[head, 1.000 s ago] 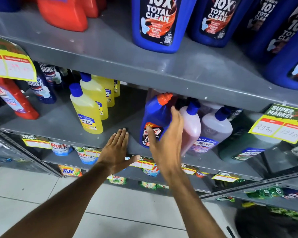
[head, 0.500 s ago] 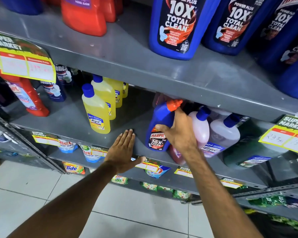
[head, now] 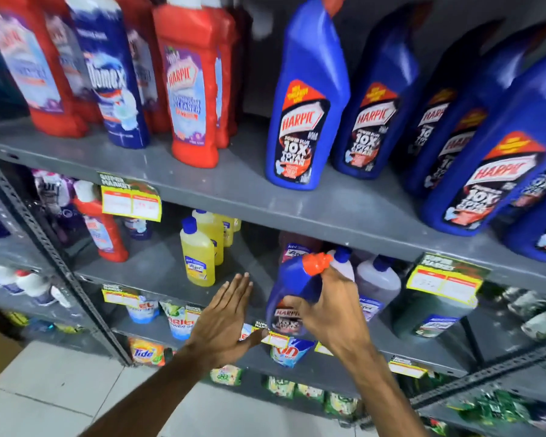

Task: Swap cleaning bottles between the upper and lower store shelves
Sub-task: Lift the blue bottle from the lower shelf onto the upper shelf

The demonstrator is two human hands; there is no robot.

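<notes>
Right hand [head: 327, 313] gripping blue bottle [head: 292, 291] on lower shelf [head: 152, 272], tilting it; risking knocking neighbouring pale bottles [head: 375, 282]. Left hand [head: 224, 323] hovering flat, wide, empty.

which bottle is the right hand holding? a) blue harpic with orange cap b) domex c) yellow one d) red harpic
a: the right hand wraps the blue Harpic bottle, orange cap tilted right, at the lower shelf; the left hand is open beside it.

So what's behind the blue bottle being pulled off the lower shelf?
Behind the blue bottle, two pale bottles with blue caps and a pinkish bottle; their lower parts are hidden by the bottle and right hand.
</notes>
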